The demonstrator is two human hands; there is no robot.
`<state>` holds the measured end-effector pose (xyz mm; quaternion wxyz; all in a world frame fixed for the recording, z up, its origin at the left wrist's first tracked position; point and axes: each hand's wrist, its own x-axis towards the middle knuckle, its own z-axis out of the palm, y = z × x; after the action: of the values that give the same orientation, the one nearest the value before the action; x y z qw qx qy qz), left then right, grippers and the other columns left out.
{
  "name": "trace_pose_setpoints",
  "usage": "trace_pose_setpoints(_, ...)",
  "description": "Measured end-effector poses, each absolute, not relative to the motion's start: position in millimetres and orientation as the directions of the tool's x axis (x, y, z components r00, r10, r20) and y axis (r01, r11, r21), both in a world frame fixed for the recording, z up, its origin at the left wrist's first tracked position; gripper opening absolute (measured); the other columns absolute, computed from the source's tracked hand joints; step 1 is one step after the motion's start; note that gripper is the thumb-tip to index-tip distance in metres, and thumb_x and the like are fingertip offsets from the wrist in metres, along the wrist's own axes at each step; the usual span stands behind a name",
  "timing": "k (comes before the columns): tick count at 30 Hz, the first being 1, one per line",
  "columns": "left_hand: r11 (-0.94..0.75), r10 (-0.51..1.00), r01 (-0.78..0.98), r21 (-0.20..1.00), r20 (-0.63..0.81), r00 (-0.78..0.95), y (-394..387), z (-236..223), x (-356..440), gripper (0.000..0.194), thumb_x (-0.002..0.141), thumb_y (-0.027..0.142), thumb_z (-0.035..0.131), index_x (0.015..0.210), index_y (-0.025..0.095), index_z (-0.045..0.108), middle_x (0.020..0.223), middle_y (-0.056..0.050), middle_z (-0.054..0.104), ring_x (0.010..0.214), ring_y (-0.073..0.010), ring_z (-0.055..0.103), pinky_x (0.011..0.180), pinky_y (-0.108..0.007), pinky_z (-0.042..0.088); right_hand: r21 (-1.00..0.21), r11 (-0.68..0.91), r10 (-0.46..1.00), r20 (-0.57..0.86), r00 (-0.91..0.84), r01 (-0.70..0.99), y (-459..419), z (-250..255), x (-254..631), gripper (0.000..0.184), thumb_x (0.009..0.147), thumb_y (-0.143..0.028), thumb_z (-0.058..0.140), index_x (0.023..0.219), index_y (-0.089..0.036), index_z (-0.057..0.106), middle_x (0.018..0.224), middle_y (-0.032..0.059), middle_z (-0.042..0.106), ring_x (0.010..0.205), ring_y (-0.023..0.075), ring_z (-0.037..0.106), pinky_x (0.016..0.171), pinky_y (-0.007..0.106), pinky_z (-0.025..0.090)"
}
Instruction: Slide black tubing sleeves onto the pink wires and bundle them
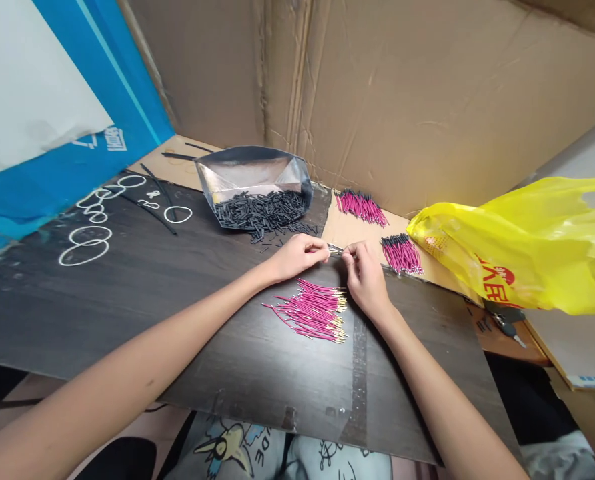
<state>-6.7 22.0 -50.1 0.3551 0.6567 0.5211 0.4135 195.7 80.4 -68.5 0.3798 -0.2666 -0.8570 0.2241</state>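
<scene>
While your left hand (pixel 297 257) and right hand (pixel 365 277) pinch one thin pink wire (pixel 335 250) between them, a loose pile of pink wires (pixel 312 310) lies just nearer.

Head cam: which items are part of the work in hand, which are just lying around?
In use:
left hand and right hand, pinching one wire between them
loose pink wires
foil bag of black sleeves
sleeved wire bundles

Lying about:
yellow plastic bag
white rings
keys
blue-and-white box
</scene>
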Motion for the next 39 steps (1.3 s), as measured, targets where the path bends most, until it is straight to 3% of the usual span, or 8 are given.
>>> trace_pose_setpoints(23, -0.196, 0.977, 0.381, 0.904, 0.145, 0.158, 24.7, -51.8, -6.3, 0.026, 0.088, 0.031, 0.056, 0.071, 0.013, 0.066, 0.068, 0.0, 0.06, 0.066, -0.0124, 0.049, 0.067, -0.028, 0.035, -0.6, 0.754, 0.62, 0.514, -0.592, 0.269, 79.5, -67.3, 196.4, 0.015, 0.106, -0.03, 0.044, 0.096, -0.023, 0.053, 0.098, 0.008, 0.06, 0.092, 0.022, 0.059, 0.085, 0.037, 0.048)
trace_pose_setpoints(28, -0.245, 0.962, 0.401, 0.883, 0.169, 0.215, 25.0, -52.1, -8.0, 0.026, 0.09, 0.032, 0.058, 0.075, 0.014, 0.068, 0.068, 0.0, 0.059, 0.065, -0.0115, 0.048, 0.065, -0.027, 0.035, -0.891, 0.442, 0.748, 0.299, -0.593, 0.108, 83.2, -70.4, 199.2, 0.023, 0.101, -0.042, 0.058, 0.094, -0.021, 0.059, 0.081, 0.002, 0.063, 0.066, 0.0157, 0.059, 0.066, 0.031, 0.048)
trace_pose_setpoints(30, -0.255, 0.958, 0.405, 0.878, 0.172, 0.23, 24.9, -52.1, -8.6, 0.025, 0.09, 0.032, 0.058, 0.077, 0.014, 0.069, 0.068, 0.0, 0.058, 0.064, -0.011, 0.049, 0.064, -0.026, 0.035, -0.952, 0.304, 0.752, 0.217, -0.622, 0.036, 86.1, -70.7, 200.5, 0.03, 0.096, -0.049, 0.065, 0.091, -0.02, 0.062, 0.079, 0.0014, 0.064, 0.064, 0.0144, 0.059, 0.064, 0.029, 0.048)
trace_pose_setpoints(34, -0.261, 0.951, 0.407, 0.875, 0.161, 0.264, 24.4, -52.3, -9.8, 0.024, 0.092, 0.032, 0.059, 0.08, 0.014, 0.07, 0.065, 0.001, 0.058, 0.061, -0.0101, 0.048, 0.062, -0.025, 0.035, -0.98, 0.2, 0.732, 0.147, -0.665, 0.005, 90.5, -70.3, 202.4, 0.039, 0.088, -0.057, 0.074, 0.087, -0.019, 0.065, 0.076, 0.0016, 0.067, 0.064, 0.0138, 0.061, 0.066, 0.029, 0.05)
trace_pose_setpoints(39, -0.245, 0.949, 0.35, 0.904, 0.151, 0.276, 22.7, -48.0, -7.9, 0.026, 0.093, 0.033, 0.06, 0.078, 0.013, 0.069, 0.058, 0.001, 0.056, 0.055, -0.0092, 0.048, 0.058, -0.024, 0.036, -0.967, 0.252, 0.719, 0.173, -0.673, 0.02, 92.0, -70.5, 203.8, 0.036, 0.091, -0.056, 0.071, 0.09, -0.02, 0.07, 0.078, 0.0025, 0.07, 0.069, 0.0158, 0.063, 0.07, 0.03, 0.052)
